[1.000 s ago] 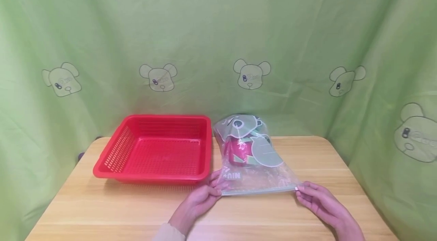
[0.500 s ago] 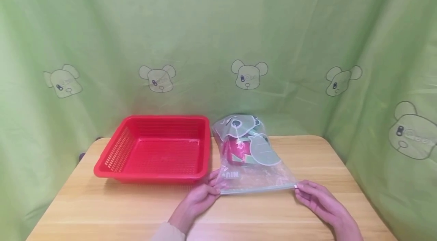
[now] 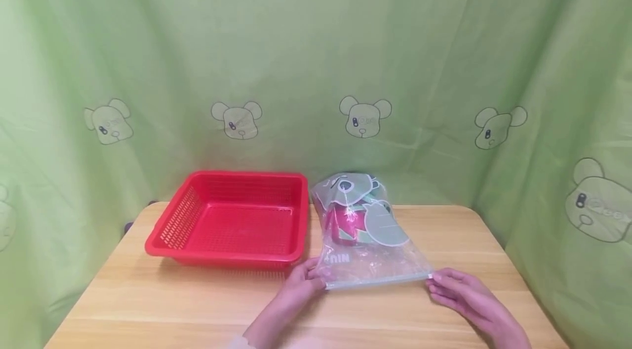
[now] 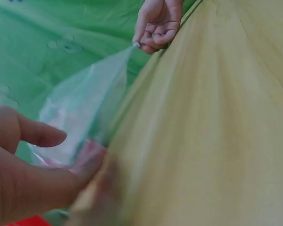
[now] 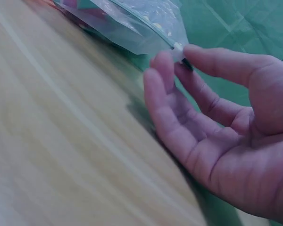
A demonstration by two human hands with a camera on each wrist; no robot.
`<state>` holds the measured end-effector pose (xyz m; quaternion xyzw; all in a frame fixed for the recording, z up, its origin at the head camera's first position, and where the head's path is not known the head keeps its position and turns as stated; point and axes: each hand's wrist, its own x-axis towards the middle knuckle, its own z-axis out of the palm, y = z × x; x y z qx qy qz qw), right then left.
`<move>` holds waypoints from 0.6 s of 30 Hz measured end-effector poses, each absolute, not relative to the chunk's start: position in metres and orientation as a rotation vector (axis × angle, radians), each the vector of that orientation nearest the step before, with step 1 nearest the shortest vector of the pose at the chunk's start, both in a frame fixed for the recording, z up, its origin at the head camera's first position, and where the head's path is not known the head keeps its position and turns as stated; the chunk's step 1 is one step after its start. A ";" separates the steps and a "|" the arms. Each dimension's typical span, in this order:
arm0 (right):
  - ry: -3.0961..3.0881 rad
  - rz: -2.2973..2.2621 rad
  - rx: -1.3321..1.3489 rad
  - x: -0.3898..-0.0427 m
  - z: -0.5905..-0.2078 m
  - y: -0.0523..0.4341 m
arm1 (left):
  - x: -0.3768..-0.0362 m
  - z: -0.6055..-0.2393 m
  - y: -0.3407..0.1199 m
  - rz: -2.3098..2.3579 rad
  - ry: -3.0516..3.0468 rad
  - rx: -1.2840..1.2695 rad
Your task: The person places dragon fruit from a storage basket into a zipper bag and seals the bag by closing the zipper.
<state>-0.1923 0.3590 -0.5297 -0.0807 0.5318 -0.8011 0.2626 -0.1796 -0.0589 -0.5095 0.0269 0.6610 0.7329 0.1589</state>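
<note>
A clear plastic zip bag [image 3: 380, 261] with grey cartoon animal prints lies on the table, its zip edge towards me. Something pink and green [image 3: 348, 223] shows through the plastic, its kind unclear. My left hand [image 3: 298, 286] holds the left end of the zip edge; in the left wrist view its finger and thumb [image 4: 42, 183] are at the bag's near corner, partly blurred. At the opposite end, my right hand [image 3: 466, 297] pinches the small white zip slider [image 5: 178, 51] between thumb and index finger, the other fingers loosely bent.
A red plastic basket [image 3: 300, 228] with slotted sides stands left of the bag, close to my left hand. Beneath everything is a wooden table [image 3: 385, 321]. Green curtains [image 3: 419, 63] with bear-head prints hang behind and at both sides.
The head view has shifted slightly, so everything sits a little lower. My left hand has changed its posture a little at the bag's corner. The right hand keeps its pinch at the zip's right end.
</note>
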 end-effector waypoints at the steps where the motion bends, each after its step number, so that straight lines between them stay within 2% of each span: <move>1: 1.487 -2.158 -0.196 -0.193 -0.528 0.359 | -0.177 -0.505 -0.061 2.033 1.953 0.107; 9: 2.077 -1.927 -0.010 -0.195 -0.502 0.350 | -0.162 -0.456 -0.088 1.669 2.199 0.386; 18: 2.495 -1.717 -0.268 -0.208 -0.471 0.341 | -0.175 -0.406 -0.134 1.707 2.335 0.573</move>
